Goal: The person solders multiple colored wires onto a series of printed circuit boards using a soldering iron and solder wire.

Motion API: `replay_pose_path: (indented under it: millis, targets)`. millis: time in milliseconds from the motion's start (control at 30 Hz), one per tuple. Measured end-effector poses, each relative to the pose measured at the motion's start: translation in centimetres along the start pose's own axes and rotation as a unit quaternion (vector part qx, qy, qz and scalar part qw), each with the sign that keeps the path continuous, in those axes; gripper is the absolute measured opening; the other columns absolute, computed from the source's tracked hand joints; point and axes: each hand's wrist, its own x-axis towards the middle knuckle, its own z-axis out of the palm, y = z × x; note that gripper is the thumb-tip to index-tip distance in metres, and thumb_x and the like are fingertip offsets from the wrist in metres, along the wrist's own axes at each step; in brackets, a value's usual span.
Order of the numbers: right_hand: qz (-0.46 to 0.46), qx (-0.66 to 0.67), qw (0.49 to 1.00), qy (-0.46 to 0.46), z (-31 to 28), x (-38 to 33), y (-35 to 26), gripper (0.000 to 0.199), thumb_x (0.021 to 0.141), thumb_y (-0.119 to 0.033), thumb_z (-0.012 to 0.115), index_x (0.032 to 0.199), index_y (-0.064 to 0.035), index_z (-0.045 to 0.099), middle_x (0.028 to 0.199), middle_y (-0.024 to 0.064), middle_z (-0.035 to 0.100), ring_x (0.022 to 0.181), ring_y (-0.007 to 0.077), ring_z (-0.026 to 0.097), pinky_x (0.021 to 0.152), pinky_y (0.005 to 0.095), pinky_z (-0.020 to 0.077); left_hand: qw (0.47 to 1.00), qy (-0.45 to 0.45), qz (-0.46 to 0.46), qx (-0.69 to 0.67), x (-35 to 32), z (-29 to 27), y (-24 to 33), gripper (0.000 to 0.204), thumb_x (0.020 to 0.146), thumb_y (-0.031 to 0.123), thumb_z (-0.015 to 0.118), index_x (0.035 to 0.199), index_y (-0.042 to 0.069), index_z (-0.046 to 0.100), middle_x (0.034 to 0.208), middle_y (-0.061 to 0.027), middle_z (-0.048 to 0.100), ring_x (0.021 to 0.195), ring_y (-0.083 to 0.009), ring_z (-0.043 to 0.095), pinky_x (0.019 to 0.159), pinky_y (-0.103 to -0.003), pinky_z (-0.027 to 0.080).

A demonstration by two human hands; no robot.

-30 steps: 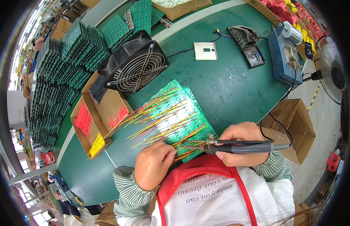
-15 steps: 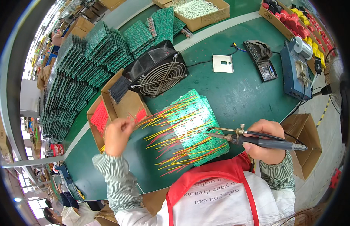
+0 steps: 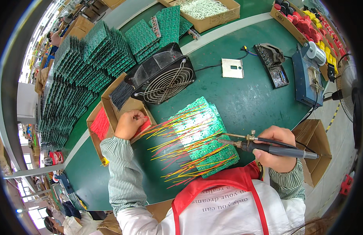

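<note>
Fingers of the left hand point(image 3: 128, 124) pinch red wires point(image 3: 144, 124) in the box point(image 3: 111, 109); right hand point(image 3: 276, 149) grips the soldering iron point(image 3: 267, 148).

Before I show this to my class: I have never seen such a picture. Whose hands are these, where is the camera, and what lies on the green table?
The camera sits on a person's head and looks down, so the forearms enter from below. There is no machine here, only bare hands. The right hand grips a soldering iron, its tip over green circuit boards bristling with red and yellow wires. The left hand reaches into a cardboard box of red wires. Behind stand a black fan and stacks of boards.
</note>
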Motion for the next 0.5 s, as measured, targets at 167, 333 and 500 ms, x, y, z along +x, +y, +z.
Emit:
replay_pose_path:
  millis: [167, 333, 500]
  targets:
    - [-0.012, -0.009, 1.0, -0.002, 0.14, 0.4, 0.16, 0.02, 0.067, -0.012, 0.075, 0.077, -0.0023, 0.059, 0.064, 0.0061, 0.063, 0.051, 0.0139, 0.06, 0.05, 0.0253, 0.0457, 0.995, 0.065, -0.017, -0.076, -0.53, 0.57, -0.01, 0.015, 0.082, 0.011, 0.069, 0.08, -0.003, 0.063, 0.062, -0.0015, 0.055, 0.054, -0.0075, 0.049, 0.05, -0.024, 0.041]
    - [-0.017, -0.015, 1.0, -0.006, 0.12, 0.47, 0.11, 0.021, 0.067, -0.012, 0.074, 0.077, -0.0021, 0.059, 0.065, 0.0063, 0.063, 0.051, 0.0144, 0.06, 0.051, 0.0254, 0.0459, 0.979, 0.091, -0.077, -0.163, -0.57, 0.49, -0.03, 0.013, 0.086, 0.01, 0.066, 0.088, -0.003, 0.065, 0.062, -0.0012, 0.056, 0.048, -0.0064, 0.048, 0.044, -0.021, 0.039]
    - [0.004, 0.003, 1.0, -0.003, 0.19, 0.3, 0.07, 0.021, 0.067, -0.013, 0.075, 0.077, -0.0019, 0.059, 0.065, 0.0068, 0.063, 0.052, 0.0143, 0.061, 0.051, 0.0255, 0.0462, 0.981, 0.101, -0.081, -0.146, -0.38, 0.7, 0.13, 0.017, 0.088, 0.01, 0.063, 0.096, -0.004, 0.066, 0.064, -0.0021, 0.058, 0.048, -0.006, 0.05, 0.043, -0.02, 0.04]
